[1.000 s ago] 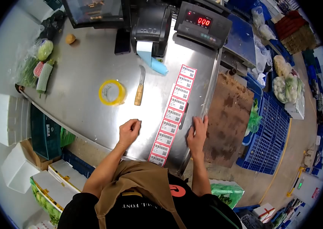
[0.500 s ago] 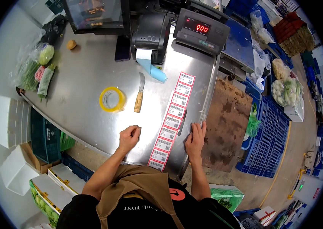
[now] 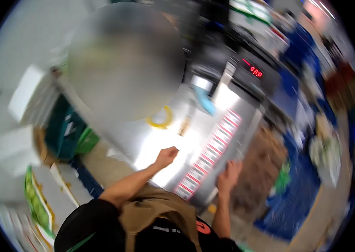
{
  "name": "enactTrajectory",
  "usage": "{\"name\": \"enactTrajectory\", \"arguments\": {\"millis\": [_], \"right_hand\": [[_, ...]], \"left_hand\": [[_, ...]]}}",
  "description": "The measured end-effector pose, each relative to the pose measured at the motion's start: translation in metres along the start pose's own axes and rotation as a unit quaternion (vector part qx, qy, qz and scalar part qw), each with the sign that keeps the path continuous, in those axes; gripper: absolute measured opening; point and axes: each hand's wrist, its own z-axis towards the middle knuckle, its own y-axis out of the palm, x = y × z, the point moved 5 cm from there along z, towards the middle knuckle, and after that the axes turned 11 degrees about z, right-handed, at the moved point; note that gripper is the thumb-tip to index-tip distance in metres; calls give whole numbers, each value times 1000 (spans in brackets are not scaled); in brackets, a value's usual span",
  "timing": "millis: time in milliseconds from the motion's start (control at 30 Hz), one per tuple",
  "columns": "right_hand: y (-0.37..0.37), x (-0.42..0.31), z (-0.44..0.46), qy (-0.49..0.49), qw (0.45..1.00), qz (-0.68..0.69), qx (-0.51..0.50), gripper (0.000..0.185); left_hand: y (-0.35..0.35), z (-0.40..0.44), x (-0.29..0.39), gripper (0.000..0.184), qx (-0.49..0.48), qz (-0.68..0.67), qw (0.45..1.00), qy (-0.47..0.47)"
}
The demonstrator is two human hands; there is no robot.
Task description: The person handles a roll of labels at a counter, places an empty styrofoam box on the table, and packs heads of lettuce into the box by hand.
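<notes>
My left hand (image 3: 167, 157) is closed, resting over the steel table just left of the label strip; nothing shows in its fingers. By the table's right edge lies my right hand (image 3: 229, 175), blurred, with its fingers stretched forward and nothing visible in it. Between the two hands runs a long strip of red-bordered white labels (image 3: 208, 155). Beyond my left hand are a wooden-handled knife (image 3: 184, 126) and a roll of yellow tape (image 3: 167, 117), partly covered by a blurred round patch. A curl of blue backing paper (image 3: 204, 101) hangs from the black label printer (image 3: 212, 63).
A scale display (image 3: 255, 71) with red digits stands at the back right. Right of the table are a brown board (image 3: 253, 172) and blue crates (image 3: 293, 201). Foam boxes (image 3: 32, 94) and a green crate (image 3: 65, 128) stand left. The blurred patch hides the back left.
The view has swung and tilted, so the table and both hands appear shifted right, and the picture is blurred. A blurred round patch now covers the back left. Both hands keep similar places on the table.
</notes>
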Motion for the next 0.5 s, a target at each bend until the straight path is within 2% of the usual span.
{"name": "enactTrajectory", "arguments": {"millis": [33,67,100,133,167,233,333,400,467,500], "right_hand": [[3,1,0,21,999,-8,-38,37],[6,7,-3,24,999,-15,-33,35],[7,8,-9,-16,1000,-19,-4,34],[6,12,-8,-15,999,-29,-26,34],[10,21,-8,-1,998,-47,-33,34],[17,25,-5,-1,989,-130,-72,30],[4,-17,-1,-97,988,-108,-59,23],[6,-8,-3,-82,989,-93,-75,24],[8,-4,-4,-66,990,-90,-90,25],[8,-1,-4,-120,984,-84,-100,27]], "left_hand": [[4,1,-11,12,-24,26,999,-29],[3,5,-4,14,22,30,998,55],[-4,7,3,15,17,15,997,73],[-4,10,5,16,2,-3,997,79],[-19,10,22,17,-79,-39,996,23],[-63,-3,50,16,-60,-16,994,86],[-135,-29,59,19,-24,-44,996,79],[-191,-44,35,22,49,18,995,86],[-241,-59,-13,23,108,72,991,28],[-276,-73,-25,25,113,41,992,-48]]}}
